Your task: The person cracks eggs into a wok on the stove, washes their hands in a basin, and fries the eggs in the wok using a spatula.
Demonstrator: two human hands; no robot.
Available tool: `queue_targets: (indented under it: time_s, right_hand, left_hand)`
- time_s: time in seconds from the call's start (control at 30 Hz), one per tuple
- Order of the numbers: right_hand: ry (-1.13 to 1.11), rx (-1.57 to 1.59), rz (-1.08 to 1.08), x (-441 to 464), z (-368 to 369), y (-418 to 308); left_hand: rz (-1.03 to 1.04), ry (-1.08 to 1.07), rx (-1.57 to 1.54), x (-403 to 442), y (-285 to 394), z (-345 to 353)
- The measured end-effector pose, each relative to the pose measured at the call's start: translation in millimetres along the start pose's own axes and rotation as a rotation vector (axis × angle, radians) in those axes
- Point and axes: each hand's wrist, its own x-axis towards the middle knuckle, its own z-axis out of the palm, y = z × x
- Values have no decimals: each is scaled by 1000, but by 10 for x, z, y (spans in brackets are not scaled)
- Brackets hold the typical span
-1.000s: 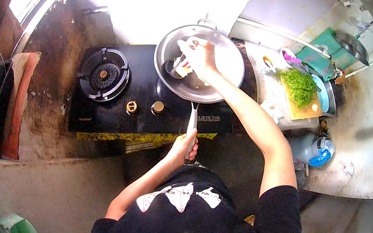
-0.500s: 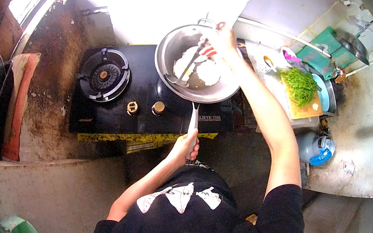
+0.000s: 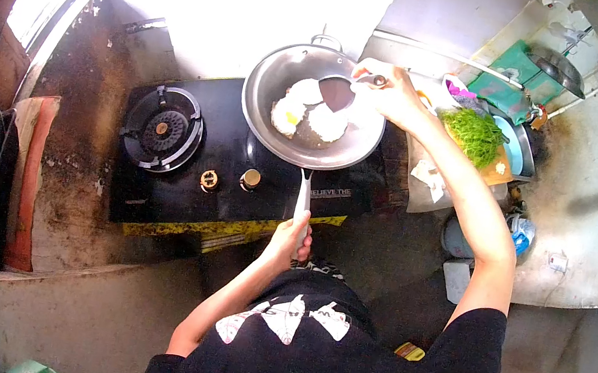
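Note:
A wide steel frying pan (image 3: 357, 145) sits on the right side of the stove. My left hand (image 3: 292, 239) is wrapped around its pale handle (image 3: 303, 197). Several pieces of fried egg (image 3: 327, 123) lie in the pan, one with some yellow yolk (image 3: 292, 117) showing. My right hand (image 3: 389, 95) is closed around the handle of a spatula, over the pan's right rim. The dark, broad spatula blade (image 3: 337, 93) is beside the eggs at the upper right; whether it touches them I cannot tell.
A black stove (image 3: 207, 124) has a bare burner (image 3: 162, 129) on the left and two knobs in front. Right of the pan, chopped greens (image 3: 475, 135) lie on a cutting board (image 3: 497, 172). A gas cylinder (image 3: 457, 237) stands below.
My right hand has moved right and slightly down, and the spatula has swung from across the eggs to the pan's upper right. My left hand keeps hold of the handle.

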Motion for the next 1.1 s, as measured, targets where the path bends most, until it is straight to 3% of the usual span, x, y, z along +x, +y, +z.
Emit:
queue_targets:
  time_s: [0.13, 0.33, 0.67, 1.1]
  right_hand:
    - [-45, -165, -8, 105, 57, 170]
    - [-81, -118, 66, 429, 83, 385]
    - [-112, 43, -14, 1155, 108, 937]
    - [-207, 310, 249, 1502, -81, 1445]
  left_hand:
    - [-10, 34, 91, -87, 123, -80]
    - [-56, 43, 214, -353, 422, -217]
    - [-130, 63, 326, -580, 740, -254]
    - [-164, 121, 332, -593, 807, -220]
